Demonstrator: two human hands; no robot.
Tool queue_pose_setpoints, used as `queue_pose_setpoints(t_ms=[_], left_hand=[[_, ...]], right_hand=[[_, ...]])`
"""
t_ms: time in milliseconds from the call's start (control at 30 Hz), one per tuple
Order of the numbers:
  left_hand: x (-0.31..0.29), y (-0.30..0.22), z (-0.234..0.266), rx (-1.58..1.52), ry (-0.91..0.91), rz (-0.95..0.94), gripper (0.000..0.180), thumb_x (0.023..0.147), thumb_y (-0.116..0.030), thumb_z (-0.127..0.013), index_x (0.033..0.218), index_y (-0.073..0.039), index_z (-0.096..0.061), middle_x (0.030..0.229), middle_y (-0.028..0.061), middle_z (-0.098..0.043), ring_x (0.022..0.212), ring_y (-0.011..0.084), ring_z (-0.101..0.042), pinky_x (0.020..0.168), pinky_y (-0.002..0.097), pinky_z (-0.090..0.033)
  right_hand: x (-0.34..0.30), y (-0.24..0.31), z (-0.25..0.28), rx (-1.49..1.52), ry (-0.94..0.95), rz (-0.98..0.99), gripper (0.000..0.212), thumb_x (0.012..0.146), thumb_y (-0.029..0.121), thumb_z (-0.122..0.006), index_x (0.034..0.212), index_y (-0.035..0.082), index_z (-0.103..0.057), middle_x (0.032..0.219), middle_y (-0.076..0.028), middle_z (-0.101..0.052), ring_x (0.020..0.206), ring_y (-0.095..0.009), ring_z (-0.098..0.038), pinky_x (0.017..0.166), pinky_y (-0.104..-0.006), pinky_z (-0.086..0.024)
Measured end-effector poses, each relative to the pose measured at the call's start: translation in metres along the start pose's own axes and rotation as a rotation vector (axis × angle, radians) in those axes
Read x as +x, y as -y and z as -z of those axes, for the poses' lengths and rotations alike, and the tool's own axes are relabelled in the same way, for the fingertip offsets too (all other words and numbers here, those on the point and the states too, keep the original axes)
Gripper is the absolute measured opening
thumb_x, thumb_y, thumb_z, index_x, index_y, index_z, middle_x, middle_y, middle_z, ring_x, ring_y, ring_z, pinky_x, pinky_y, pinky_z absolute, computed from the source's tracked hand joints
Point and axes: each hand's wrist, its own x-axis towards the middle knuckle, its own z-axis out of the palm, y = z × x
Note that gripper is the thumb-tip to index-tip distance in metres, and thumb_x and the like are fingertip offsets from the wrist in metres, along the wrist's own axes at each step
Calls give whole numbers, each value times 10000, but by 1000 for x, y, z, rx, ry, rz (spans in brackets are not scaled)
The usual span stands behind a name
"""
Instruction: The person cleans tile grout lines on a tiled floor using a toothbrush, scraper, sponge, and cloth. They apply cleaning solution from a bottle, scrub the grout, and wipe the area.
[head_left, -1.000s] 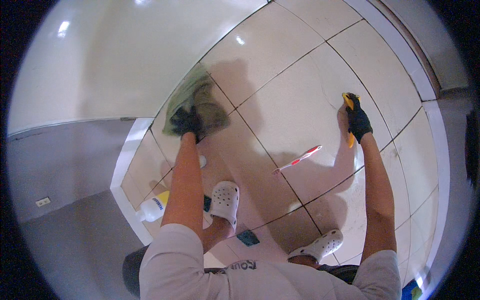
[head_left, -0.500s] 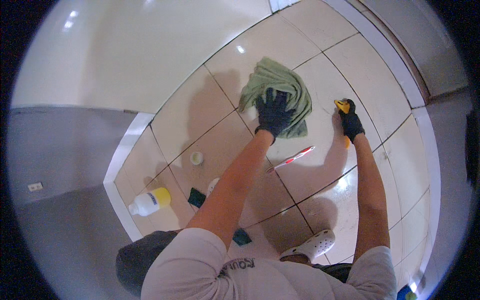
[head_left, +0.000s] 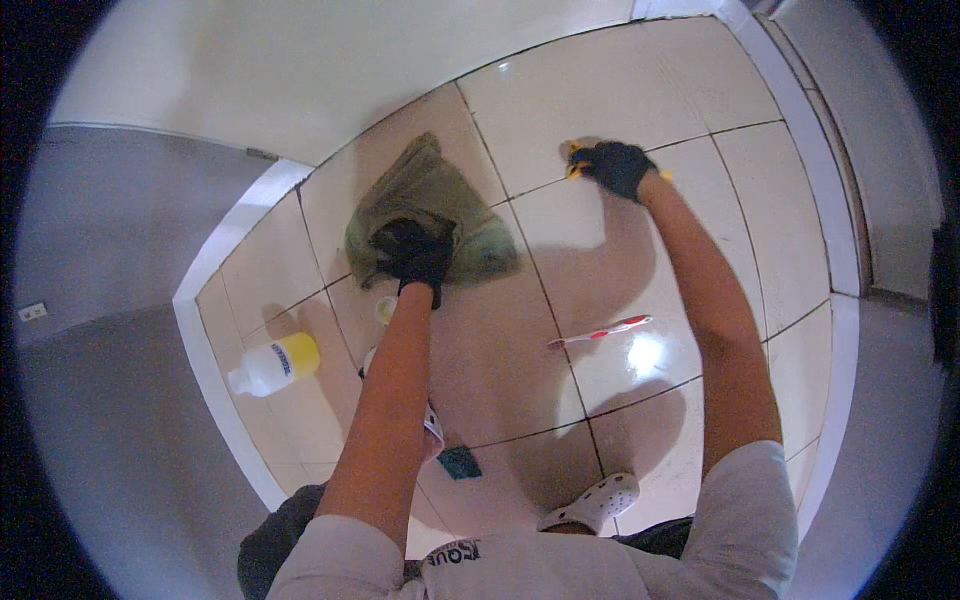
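Observation:
My left hand (head_left: 415,250), in a black glove, presses into a crumpled green towel (head_left: 430,195) on the tiled floor (head_left: 470,370). Its fingers are partly lost against the dark folds, and they look curled into the cloth. Farther to the right, my right hand (head_left: 615,168), also gloved, is closed round a yellow tool (head_left: 574,160). Only bits of the tool show at either side of the glove, so its kind is unclear. Between my arms lies a red and white toothbrush (head_left: 602,331).
A white bottle with a yellow part (head_left: 277,364) lies at the left. Close to my left forearm are a small round white cup (head_left: 386,310) and a dark green scouring pad (head_left: 460,463). A white clog (head_left: 596,502) is on my foot. White-edged walls (head_left: 235,245) bound the floor.
My left hand has moved left with the towel, which now lies nearer the small cup. My right hand has gone left and farther away with the yellow tool. The view has shifted somewhat.

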Motion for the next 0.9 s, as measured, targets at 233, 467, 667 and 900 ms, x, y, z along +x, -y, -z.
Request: queue_pose_setpoints(t_ms=[233,467,667,900], left_hand=[[11,6,-10,51,-79,-42,1000,737,-751,-329,1423,-71,-70,1487,136,31,1338,404,113,1000,641,41],[16,0,-2,46,3,-82,1011,738,-756,-311,1422,-60,-47,1487,137,32,1340,397,115,1002,638,36],[6,-1,15,41,28,-102,1005,741,-766,-280,1424,-70,-40,1484,146,45,1337,407,115,990,654,32],[-8,-16,33,18,72,-111,979,785,-712,-292,1397,23,-84,1457,236,32,1335,415,89,1016,607,95]], right_hand=[[43,69,-22,211,-50,170,262,812,296,-439,857,79,-578,916,-178,-611,891,-335,-585,767,-428,-453],[43,49,1,94,-36,291,228,744,259,-522,729,62,-636,769,-184,-627,719,-353,-613,661,-440,-475],[41,83,35,-297,218,146,259,864,316,-415,938,214,-640,929,-114,-623,834,-301,-617,724,-411,-492],[50,40,-31,-160,-3,234,324,840,387,-430,911,145,-633,885,-138,-641,820,-332,-626,707,-466,-487]])
